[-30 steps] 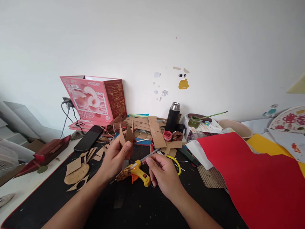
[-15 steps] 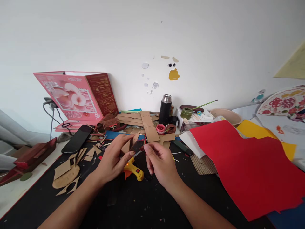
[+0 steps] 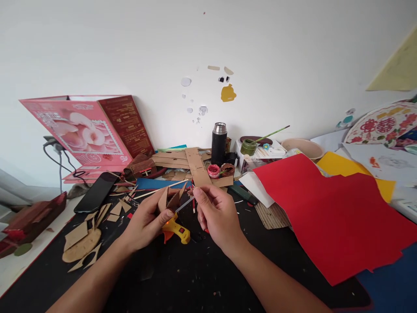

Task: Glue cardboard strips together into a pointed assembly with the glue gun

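My left hand (image 3: 151,215) is closed around a small folded piece of brown cardboard (image 3: 174,199), held up over the black desk mat. Facing it, my right hand (image 3: 216,211) is pinched, its thumb and forefinger close to the cardboard's right side; whatever lies between these fingertips is too small to make out. Below and between the hands lies a yellow glue gun (image 3: 178,230) with an orange trigger, partly hidden by my left hand. A pale glue stick (image 3: 184,204) slants up towards my right fingertips; whether they touch it I cannot tell.
Cardboard scraps (image 3: 114,211) and a phone (image 3: 97,191) lie left, before a pink box (image 3: 87,130). Behind stand a black thermos (image 3: 219,143) and small paint pots (image 3: 213,171). Red paper (image 3: 325,213) covers the right side, near a green cutter (image 3: 243,194).
The view has shifted a little to the right. The cardboard in my left hand has turned, showing more of its folded faces. Both hands stay close together.
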`<state>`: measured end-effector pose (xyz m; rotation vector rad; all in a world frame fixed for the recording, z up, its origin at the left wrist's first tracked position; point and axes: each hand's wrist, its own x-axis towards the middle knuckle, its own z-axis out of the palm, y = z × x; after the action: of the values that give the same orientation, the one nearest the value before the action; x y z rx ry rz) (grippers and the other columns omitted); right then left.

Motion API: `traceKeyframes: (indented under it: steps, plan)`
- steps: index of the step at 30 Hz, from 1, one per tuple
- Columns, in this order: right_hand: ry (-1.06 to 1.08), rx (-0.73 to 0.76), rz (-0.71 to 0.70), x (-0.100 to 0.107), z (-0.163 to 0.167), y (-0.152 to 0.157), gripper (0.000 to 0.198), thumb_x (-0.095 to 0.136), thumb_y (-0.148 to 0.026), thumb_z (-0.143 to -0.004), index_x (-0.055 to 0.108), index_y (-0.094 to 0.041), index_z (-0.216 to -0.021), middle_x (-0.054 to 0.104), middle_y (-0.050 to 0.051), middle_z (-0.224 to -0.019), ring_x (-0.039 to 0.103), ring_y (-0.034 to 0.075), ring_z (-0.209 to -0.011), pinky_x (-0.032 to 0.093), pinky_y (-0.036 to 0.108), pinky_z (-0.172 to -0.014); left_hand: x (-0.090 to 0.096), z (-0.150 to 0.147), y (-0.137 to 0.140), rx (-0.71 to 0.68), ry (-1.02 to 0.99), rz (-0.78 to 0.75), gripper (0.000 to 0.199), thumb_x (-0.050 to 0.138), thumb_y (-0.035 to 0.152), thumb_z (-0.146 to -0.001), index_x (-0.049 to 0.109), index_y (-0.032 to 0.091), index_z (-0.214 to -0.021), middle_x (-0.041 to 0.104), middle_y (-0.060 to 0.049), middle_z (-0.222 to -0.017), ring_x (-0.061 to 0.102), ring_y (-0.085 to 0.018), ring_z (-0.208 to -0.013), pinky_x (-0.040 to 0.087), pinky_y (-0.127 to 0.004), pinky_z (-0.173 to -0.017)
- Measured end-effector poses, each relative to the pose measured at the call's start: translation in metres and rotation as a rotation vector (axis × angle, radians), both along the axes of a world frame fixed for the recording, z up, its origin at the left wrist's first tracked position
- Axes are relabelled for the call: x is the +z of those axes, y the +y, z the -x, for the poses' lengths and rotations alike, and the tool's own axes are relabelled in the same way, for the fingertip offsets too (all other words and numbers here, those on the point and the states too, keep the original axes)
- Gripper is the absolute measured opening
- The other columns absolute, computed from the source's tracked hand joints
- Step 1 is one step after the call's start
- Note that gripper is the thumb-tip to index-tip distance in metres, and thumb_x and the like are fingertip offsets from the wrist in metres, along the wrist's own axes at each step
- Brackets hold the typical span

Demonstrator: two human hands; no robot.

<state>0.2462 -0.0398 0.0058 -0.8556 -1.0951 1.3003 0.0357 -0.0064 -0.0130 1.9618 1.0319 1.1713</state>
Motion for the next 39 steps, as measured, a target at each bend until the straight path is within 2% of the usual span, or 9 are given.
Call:
traceKeyframes:
  steps: [4,8,11,16,21,29,39]
  plan:
    - [0.032,0.010,-0.003,0.001,0.000,-0.001,0.041,0.074,-0.060,-0.096,0.069,-0.020,-0.091,0.049,-0.010,-0.047,0.040,0.008,-0.038,0.031,0.020,-0.038,0.000,0.005,0.000,0.011,0.124,0.022,0.072,0.059,0.082,-0.093,0.079,0.016,-0.117,0.073,-0.008,-0.085,0.068,-0.030,-0.087,0.058,-0.039,-0.083]
    - [0.057,0.019,-0.003,0.002,-0.001,0.000,0.037,0.075,-0.056,-0.095,0.069,-0.020,-0.091,0.050,-0.010,-0.048,0.040,0.008,-0.038,0.030,0.020,-0.037,-0.003,0.009,0.002,0.017,0.172,-0.002,0.080,0.048,0.088,-0.094,0.078,0.015,-0.106,0.070,-0.008,-0.081,0.063,-0.026,-0.079,0.056,-0.035,-0.071]
    - [0.080,0.035,0.002,0.002,-0.001,0.000,0.036,0.077,-0.056,-0.093,0.070,-0.020,-0.092,0.051,-0.010,-0.050,0.039,0.008,-0.037,0.030,0.020,-0.036,-0.003,0.009,0.004,0.007,0.197,-0.019,0.084,0.043,0.089,-0.095,0.078,0.014,-0.108,0.069,-0.007,-0.079,0.061,-0.024,-0.074,0.054,-0.033,-0.067]
    - [0.108,0.045,0.016,0.003,0.000,0.000,0.040,0.079,-0.059,-0.090,0.069,-0.021,-0.095,0.052,-0.010,-0.051,0.040,0.008,-0.037,0.031,0.020,-0.036,0.002,0.007,0.003,-0.010,0.208,0.011,0.085,0.048,0.090,-0.093,0.079,0.013,-0.111,0.069,-0.007,-0.079,0.061,-0.023,-0.074,0.055,-0.033,-0.068]
    - [0.118,0.041,0.014,0.003,0.000,0.000,0.040,0.080,-0.058,-0.090,0.069,-0.021,-0.096,0.051,-0.011,-0.048,0.038,0.008,-0.035,0.030,0.020,-0.036,0.006,0.005,0.002,-0.077,0.168,-0.042,0.076,0.050,0.084,-0.097,0.080,0.013,-0.104,0.073,-0.007,-0.085,0.064,-0.022,-0.074,0.056,-0.033,-0.071]
    - [0.116,0.019,0.010,0.004,-0.001,-0.001,0.034,0.078,-0.052,-0.092,0.070,-0.019,-0.098,0.052,-0.011,-0.049,0.039,0.008,-0.036,0.030,0.020,-0.035,0.009,0.001,0.001,-0.140,0.245,-0.165,0.068,0.050,0.074,-0.103,0.079,0.016,-0.123,0.080,-0.011,-0.105,0.072,-0.025,-0.087,0.057,-0.032,-0.079]
    - [0.107,-0.046,0.006,0.003,-0.001,-0.001,0.037,0.078,-0.056,-0.092,0.070,-0.020,-0.090,0.048,-0.010,-0.047,0.039,0.008,-0.036,0.031,0.020,-0.037,0.004,0.002,0.003,-0.127,0.265,-0.161,0.068,0.050,0.074,-0.103,0.079,0.016,-0.125,0.081,-0.012,-0.110,0.071,-0.024,-0.086,0.057,-0.034,-0.083]
